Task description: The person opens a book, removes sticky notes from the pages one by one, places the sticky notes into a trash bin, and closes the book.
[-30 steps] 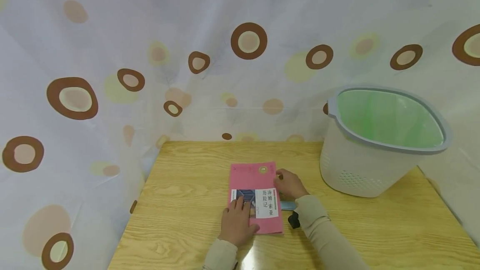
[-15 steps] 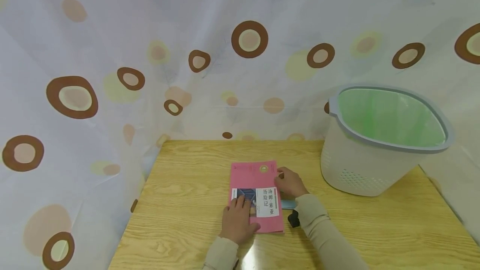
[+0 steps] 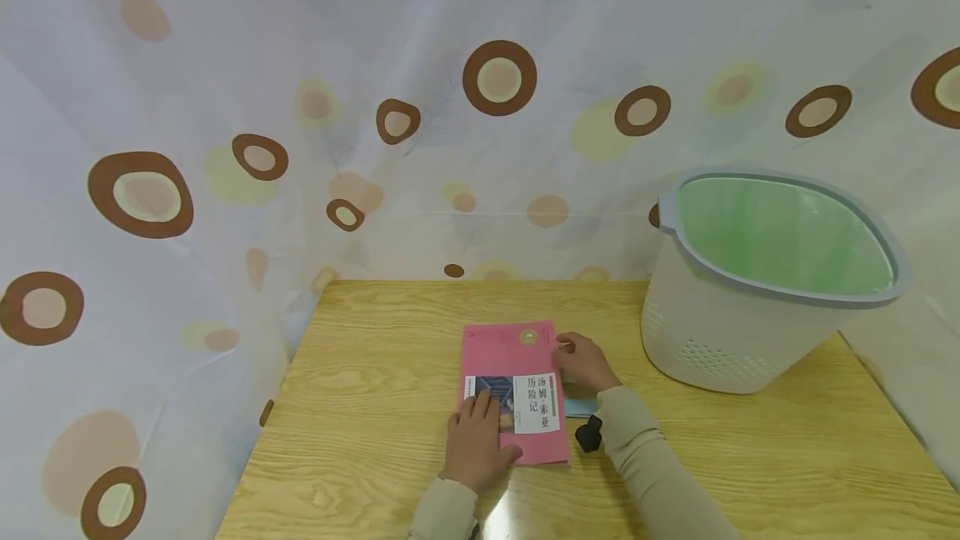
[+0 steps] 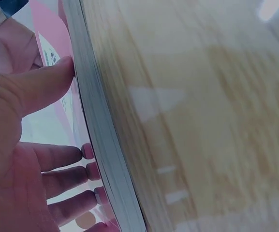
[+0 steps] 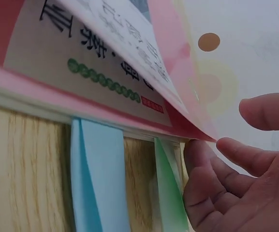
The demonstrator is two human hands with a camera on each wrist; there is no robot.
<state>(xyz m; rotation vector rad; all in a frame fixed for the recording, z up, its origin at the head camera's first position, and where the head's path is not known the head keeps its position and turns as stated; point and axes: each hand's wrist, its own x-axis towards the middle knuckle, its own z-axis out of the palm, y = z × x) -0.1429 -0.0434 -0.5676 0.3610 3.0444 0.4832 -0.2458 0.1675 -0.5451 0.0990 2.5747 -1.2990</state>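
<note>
A pink paperback book (image 3: 510, 352) with a white title panel lies on the wooden table. Over its lower left part rests my left hand (image 3: 474, 447), fingers spread on the cover. In the left wrist view, the left thumb (image 4: 52, 84) lies along the cover beside the page block (image 4: 105, 145). My right hand (image 3: 587, 363) is at the book's upper right edge. The right wrist view has its index fingertip touching the corner of the raised cover (image 5: 166, 79), with the thumb apart. Blue (image 5: 103, 179) and green (image 5: 170, 193) folded strips stick out from under the cover.
A tall white basket (image 3: 720, 340) with a grey rim and green inside stands at the table's right. Behind the wooden table (image 3: 360, 390) hangs a white curtain (image 3: 420, 23) with brown ring patterns. A black device (image 3: 588, 433) sits at the right sleeve.
Little differs. The head view has shifted slightly, and the book appears a touch further right. Both hands keep their places at the book.
</note>
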